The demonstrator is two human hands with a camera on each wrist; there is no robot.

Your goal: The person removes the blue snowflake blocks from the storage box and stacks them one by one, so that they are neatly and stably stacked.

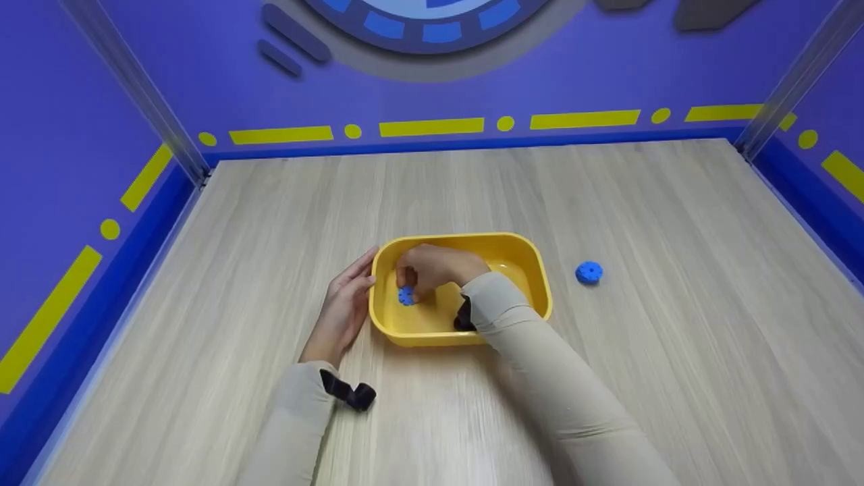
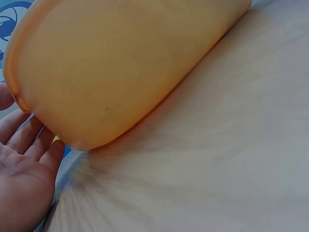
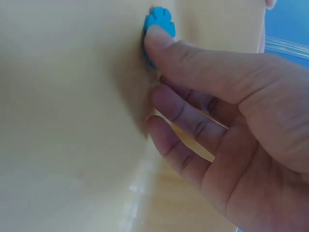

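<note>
A yellow plastic tub (image 1: 466, 339) stands on the table. My left hand (image 1: 343, 307) is at its left side, with fairly straight fingers and the thumb touching the outer wall by the rim. In the left wrist view, those fingers (image 2: 41, 140) lie along the tub's end. My right hand (image 1: 435, 266) reaches down inside the tub near its left end. Its thumb and a fingertip pinch a small blue notched disc (image 1: 406, 295), close against the tub's inner surface. The right wrist view shows the thumb over the blue disc (image 3: 161, 18) and the other fingers loosely bent.
Another blue notched piece (image 1: 589, 272), thicker-looking, lies on the wooden table (image 1: 675, 270) to the right of the tub. Purple-blue panels (image 1: 432, 94) with yellow markings wall the table at the back and sides. Black straps (image 1: 347, 391) sit at both wrists.
</note>
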